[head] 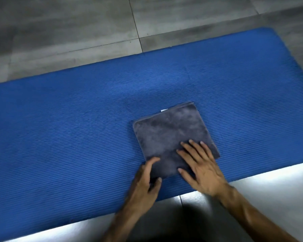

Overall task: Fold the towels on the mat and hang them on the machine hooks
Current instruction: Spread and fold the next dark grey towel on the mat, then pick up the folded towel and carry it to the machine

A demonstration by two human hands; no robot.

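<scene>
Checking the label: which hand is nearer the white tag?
Right. The right hand lies flat on the towel below the tag; the left hand grips the near-left corner, farther away.

Folded towel (171, 137) on mat (77, 128), seemingly right of centre

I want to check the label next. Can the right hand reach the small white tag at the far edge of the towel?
Probably yes. The right hand lies flat on the grey towel, and nothing stands between it and the white tag.

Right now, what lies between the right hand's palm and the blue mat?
The folded grey towel lies there: in the head view the right hand rests flat on its near part, over the blue mat.
</scene>
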